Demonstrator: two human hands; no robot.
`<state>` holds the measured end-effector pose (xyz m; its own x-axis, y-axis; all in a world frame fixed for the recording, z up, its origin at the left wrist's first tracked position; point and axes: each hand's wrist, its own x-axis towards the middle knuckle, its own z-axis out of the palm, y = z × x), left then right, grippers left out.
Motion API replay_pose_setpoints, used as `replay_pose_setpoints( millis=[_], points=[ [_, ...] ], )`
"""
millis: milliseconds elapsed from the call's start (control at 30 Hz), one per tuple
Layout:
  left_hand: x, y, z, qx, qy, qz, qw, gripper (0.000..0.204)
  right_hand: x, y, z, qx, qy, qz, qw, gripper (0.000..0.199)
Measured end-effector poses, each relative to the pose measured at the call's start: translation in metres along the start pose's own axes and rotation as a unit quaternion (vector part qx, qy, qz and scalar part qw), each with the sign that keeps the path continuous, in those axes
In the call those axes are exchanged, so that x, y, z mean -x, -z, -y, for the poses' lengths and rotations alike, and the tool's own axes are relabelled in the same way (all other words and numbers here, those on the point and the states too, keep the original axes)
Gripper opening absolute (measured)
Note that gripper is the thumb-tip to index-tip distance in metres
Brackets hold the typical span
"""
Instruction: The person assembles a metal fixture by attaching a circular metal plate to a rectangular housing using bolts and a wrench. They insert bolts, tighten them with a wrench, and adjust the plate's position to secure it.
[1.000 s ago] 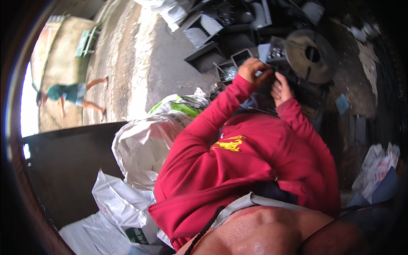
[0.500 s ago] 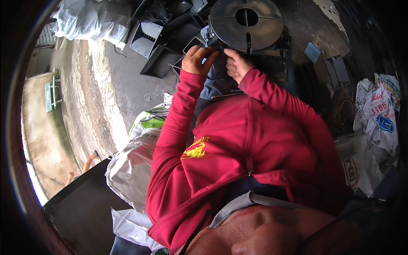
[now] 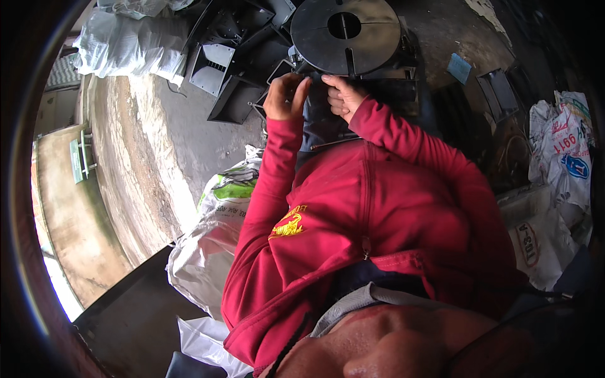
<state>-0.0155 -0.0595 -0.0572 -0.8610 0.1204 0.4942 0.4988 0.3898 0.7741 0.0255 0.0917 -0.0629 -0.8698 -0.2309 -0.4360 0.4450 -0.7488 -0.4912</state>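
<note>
My left hand [image 3: 283,97] is bent at the wrist, its thumb and fingers drawn together in a pinch. Just to its right, my right hand [image 3: 344,99] has curled fingers with the thumb laid along the top. A narrow dark gap separates the two hands, and whatever they hold is too small and dark to make out. Directly beyond them is a round black metal disc [image 3: 375,41] with a central hole and slots, mounted on a dark base. A thin rod [image 3: 337,140] lies across my lap, below the right hand.
Black sheet-metal housings [image 3: 236,99] are piled at the far left, beside plastic-wrapped goods [image 3: 129,44]. White sacks lie close on my left [image 3: 211,252] and right [image 3: 561,145]. A blue slip [image 3: 459,68] and a dark metal frame [image 3: 498,94] are on the right.
The view has shifted, putting the disc further left. My hands are slightly further apart, the left fingertips having drawn back. Another person's arm at the lower left is out of sight.
</note>
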Motion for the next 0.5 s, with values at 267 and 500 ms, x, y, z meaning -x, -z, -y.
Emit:
replay_pose_setpoints(
  millis=[267, 500],
  points=[
    [0.066, 0.017, -0.006, -0.224, -0.112, 0.454, 0.855, 0.012, -0.008, 0.006, 0.001, 0.005, 0.002, 0.03, 1.0, 0.035],
    [0.041, 0.058, -0.023, -0.049, -0.004, 0.475, 0.879, 0.011, -0.005, 0.003, 0.003, 0.007, -0.018, 0.033, 0.999, 0.036]
  ],
)
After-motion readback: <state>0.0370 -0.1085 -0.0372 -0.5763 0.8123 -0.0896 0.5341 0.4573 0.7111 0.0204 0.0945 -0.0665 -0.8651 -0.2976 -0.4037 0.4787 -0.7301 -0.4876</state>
